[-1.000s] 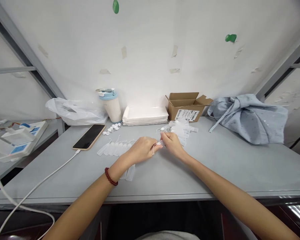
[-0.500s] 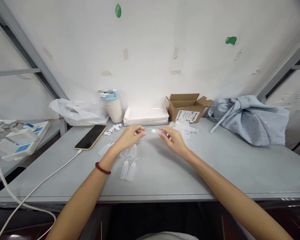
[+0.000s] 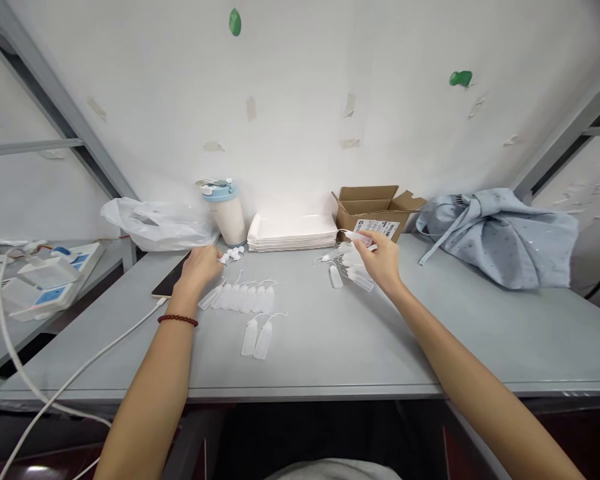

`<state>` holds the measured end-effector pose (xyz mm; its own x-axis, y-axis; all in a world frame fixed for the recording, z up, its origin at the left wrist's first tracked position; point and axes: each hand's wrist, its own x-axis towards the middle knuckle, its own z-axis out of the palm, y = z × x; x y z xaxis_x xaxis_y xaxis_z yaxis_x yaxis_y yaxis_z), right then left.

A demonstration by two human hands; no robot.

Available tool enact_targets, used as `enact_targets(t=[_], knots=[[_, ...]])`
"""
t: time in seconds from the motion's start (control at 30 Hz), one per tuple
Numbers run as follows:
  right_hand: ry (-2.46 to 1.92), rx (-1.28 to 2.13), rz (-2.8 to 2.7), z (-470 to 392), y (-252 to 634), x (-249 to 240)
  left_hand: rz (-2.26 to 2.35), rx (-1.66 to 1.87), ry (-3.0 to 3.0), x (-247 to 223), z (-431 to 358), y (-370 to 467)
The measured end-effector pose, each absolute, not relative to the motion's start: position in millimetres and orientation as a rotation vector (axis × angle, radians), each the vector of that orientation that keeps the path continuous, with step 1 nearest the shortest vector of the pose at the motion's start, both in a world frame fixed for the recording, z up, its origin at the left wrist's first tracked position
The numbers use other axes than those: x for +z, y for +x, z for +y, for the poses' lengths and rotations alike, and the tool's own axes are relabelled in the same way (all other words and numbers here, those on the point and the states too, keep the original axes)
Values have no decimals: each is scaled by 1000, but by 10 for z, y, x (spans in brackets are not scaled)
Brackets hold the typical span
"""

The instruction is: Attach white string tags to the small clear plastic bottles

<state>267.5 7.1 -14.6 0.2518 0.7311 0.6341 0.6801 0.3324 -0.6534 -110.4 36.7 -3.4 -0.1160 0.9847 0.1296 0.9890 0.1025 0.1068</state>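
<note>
My right hand (image 3: 381, 259) pinches a small translucent plastic bottle (image 3: 359, 237) with a thin tail, just in front of the cardboard box. Below it lies a loose pile of similar bottles (image 3: 360, 277). Over by the phone, my left hand (image 3: 201, 268) is closed, its fingertips at a small heap of white caps (image 3: 234, 254); whatever it may pinch is hidden. Between the hands and nearer to me, a row of tailed bottles (image 3: 243, 298) lies side by side, with two more bottles (image 3: 257, 339) in front of it.
A phone (image 3: 167, 283) on a white cable lies left, partly behind my left hand. Along the wall stand a plastic bag (image 3: 163, 227), a tumbler (image 3: 229, 217), a stack of white trays (image 3: 293, 233), an opened cardboard box (image 3: 365, 203) and a bundled grey-blue cloth (image 3: 505, 243).
My hands have moved apart from the middle. The left went left to the caps, uncovering the bottle row; the right went right and slightly up, over the pile, with a bottle in its fingers.
</note>
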Motion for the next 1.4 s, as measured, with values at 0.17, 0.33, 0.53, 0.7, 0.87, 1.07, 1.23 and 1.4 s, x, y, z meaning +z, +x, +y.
enact_targets(t=[0.17,0.33,0.53,0.7,0.87,1.07,1.23,1.4], knots=[[-1439,96,-1482,112,2717,-167,-2341,-77,-2010,18,332,-1048],[-1463,58,-1554,111,2722,-164,-2334,-105,-2052,-9,346,-1068],[-1458,-96,-1622,134,2749,-189,-2330,-144,-2124,-53,382,-1080],[-1449,-172,-1728,195,2788,-275,-2337,-174,-2157,-88,412,-1085],[-1479,-190,-1802,219,2803,-332,-2345,-213,-2206,-118,430,-1078],[-1488,-252,-1819,158,2742,-302,-2300,-275,-2317,-110,403,-1000],[-1365,-224,-1790,51,2599,-248,-2244,-279,-2372,-94,370,-928],[-1239,28,-1816,-186,2297,-177,-2153,-297,-2425,-97,368,-873]])
